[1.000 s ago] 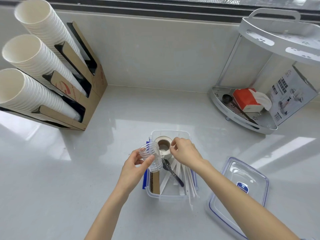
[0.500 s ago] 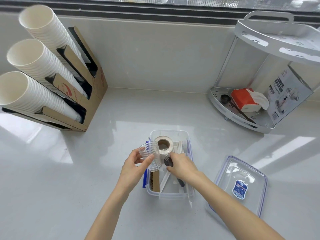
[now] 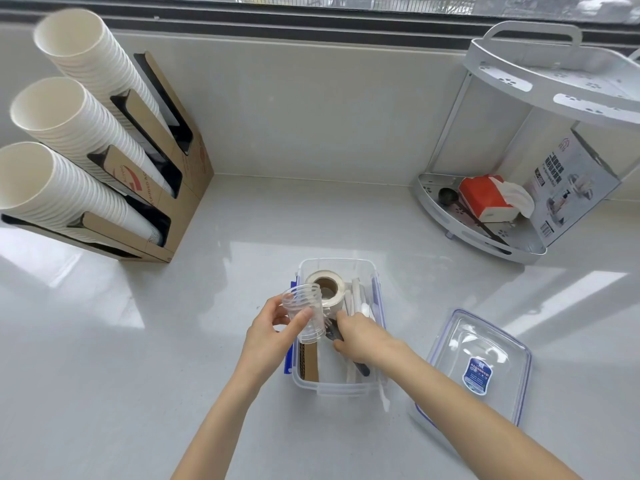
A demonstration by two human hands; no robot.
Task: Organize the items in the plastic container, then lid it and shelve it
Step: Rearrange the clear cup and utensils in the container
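The left hand [image 3: 273, 336] grasps a stack of clear plastic cups [image 3: 304, 315], thumb on the near wall and fingers curled round the far wall. In my judgement the stack is lifted clear of the contents to free floor space for sorting. The clear rectangular plastic container [image 3: 337, 388] sits on the pale countertop [image 3: 173, 341] directly beneath both hands.

The right hand [image 3: 360, 336] reaches into the container, fingers bent down onto a dark-handled utensil [image 3: 362, 368]; whether they are clenched on it or only pressing cannot be told. Just beyond the fingertips stands a white tape roll with a brown core [image 3: 325, 289]. White wrapped sticks [image 3: 356, 299] lie to the right of the fingers, apparently aligned lengthwise so they pack flat. A brown cardboard piece [image 3: 310, 362] stands below the left thumb.

The clear blue-edged lid [image 3: 485, 368] lies apart, right of the right forearm, so lidding is not yet done.

Compared with the earliest frame, the right hand has left the tape roll and moved nearer, onto the utensil; the cups remain raised.
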